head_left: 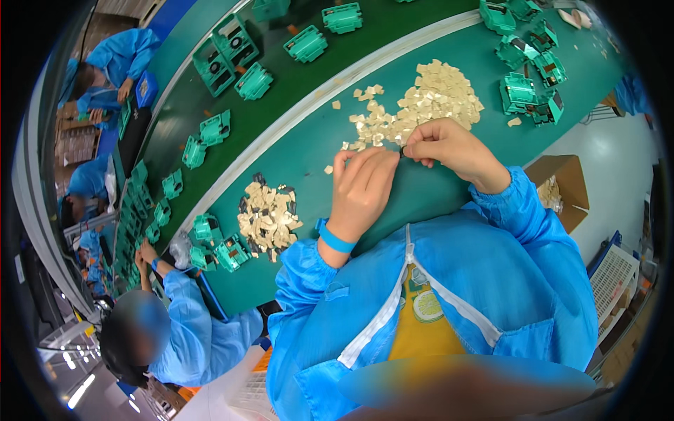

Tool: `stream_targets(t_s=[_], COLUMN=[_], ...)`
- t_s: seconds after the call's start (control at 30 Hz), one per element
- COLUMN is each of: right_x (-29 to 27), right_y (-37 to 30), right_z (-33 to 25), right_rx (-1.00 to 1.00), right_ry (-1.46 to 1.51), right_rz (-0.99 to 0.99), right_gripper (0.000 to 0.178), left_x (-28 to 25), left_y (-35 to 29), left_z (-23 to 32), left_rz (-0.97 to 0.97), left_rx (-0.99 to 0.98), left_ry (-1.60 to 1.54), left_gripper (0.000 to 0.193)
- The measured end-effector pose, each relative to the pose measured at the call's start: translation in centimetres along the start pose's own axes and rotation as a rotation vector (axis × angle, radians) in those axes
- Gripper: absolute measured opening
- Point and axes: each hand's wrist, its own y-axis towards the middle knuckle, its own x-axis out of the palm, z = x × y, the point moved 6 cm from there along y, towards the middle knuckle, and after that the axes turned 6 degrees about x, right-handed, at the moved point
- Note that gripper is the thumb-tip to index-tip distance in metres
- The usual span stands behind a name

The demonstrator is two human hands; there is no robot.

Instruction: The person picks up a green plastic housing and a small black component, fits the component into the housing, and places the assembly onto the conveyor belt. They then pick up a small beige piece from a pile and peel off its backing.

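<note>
In front of my chest my two hands meet over the green table. A small black piece (402,151) shows between their fingertips; its exact kind is too small to tell. My right hand (456,151) pinches it between thumb and forefinger. From the other side my left hand (363,186), with a blue band on the wrist, closes on it with bent fingers, its thumb mostly hidden. Just beyond my hands spreads a heap of small flat cream-coloured pieces (442,95). Left of my left hand lies a second pile, cream pieces mixed with black ones (268,217).
Green plastic housings (306,44) sit on the dark green conveyor beyond a pale rail (309,98). More housings (518,91) stand at the far right, others (230,251) at the left. A co-worker (193,323) reaches toward the belt. An open cardboard box (569,186) stands at right.
</note>
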Motion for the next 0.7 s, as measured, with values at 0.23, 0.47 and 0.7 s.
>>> stream_targets(t_s=[0.23, 0.47, 0.7], right_x=[-11.2, -18.1, -10.5], right_y=[-6.1, -3.8, -3.4], right_z=[-4.1, -2.0, -5.1], right_rx=[-0.626, -0.089, -0.542], right_ry=[-1.101, -1.116, -0.815], right_rz=[1.221, 1.213, 0.800], right_gripper=[0.053, 0.081, 0.084], left_x=[-0.7, -1.3, -2.9], left_y=[-0.5, -0.8, -3.1], left_z=[0.1, -0.5, -2.0], left_rz=[0.056, 0.066, 0.097], left_rx=[-0.065, -0.102, -0.228], left_ry=[-0.193, -0.185, -0.148], left_gripper=[0.029, 0.024, 0.024])
